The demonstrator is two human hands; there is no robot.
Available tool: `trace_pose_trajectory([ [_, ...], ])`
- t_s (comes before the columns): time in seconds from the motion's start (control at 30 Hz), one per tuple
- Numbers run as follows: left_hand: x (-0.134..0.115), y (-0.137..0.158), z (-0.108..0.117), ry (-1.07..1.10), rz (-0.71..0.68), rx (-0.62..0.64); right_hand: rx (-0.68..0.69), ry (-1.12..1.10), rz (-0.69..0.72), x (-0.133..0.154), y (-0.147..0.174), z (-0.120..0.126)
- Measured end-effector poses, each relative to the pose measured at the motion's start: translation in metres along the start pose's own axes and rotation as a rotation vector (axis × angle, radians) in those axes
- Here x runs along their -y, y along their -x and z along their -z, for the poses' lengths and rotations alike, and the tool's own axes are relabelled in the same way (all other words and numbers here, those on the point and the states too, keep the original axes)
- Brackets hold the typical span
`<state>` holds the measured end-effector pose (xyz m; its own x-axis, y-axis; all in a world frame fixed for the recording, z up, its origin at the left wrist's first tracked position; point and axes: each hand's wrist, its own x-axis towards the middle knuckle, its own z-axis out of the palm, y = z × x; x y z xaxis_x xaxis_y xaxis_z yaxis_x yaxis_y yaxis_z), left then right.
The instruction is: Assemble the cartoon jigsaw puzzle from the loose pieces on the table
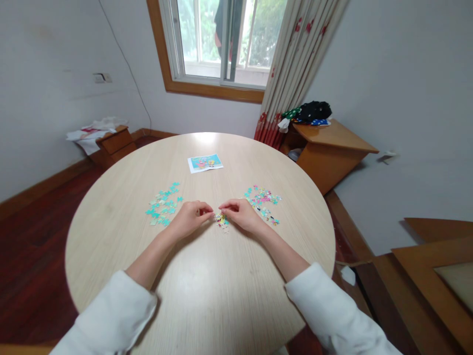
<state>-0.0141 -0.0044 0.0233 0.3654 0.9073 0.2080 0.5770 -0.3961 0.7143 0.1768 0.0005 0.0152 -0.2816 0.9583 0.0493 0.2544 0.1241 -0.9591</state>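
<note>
The left hand and right hand flanked a jigsaw-piece cluster on the surface, fingers curled; whether they gripped any, I could not tell. Teal pieces left and multicoloured pieces right seemed sorted by colour, a printed picture beyond, probably for viewing.

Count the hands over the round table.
2: the left hand is at the left of the small middle pile of puzzle pieces, the right hand at its right.
</note>
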Motion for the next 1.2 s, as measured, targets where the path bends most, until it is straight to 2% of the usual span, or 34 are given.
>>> trace_pose_trajectory([
  [0.17,-0.002,0.0,0.0,-0.041,0.004,0.058,0.178,0.322,0.079,0.008,0.01,0.02],
  [0.47,-0.001,0.001,-0.002,-0.052,-0.002,0.112,0.4,0.468,0.174,0.013,0.012,0.022],
  [0.63,-0.004,0.001,-0.003,0.036,0.028,0.09,0.415,0.362,0.054,0.016,0.014,0.022],
  [0.73,-0.007,0.001,-0.004,0.224,0.072,0.118,0.434,0.209,0.027,0.015,0.015,0.022],
  [0.9,-0.011,0.001,-0.005,0.581,0.163,0.29,0.321,0.044,0.112,0.017,0.016,0.017],
  [1.03,-0.012,0.002,-0.004,0.675,0.209,0.334,0.242,0.052,0.2,0.019,0.016,0.013],
  [1.2,-0.012,0.001,-0.001,0.745,0.241,0.376,0.22,0.082,0.298,0.016,0.014,0.012],
])
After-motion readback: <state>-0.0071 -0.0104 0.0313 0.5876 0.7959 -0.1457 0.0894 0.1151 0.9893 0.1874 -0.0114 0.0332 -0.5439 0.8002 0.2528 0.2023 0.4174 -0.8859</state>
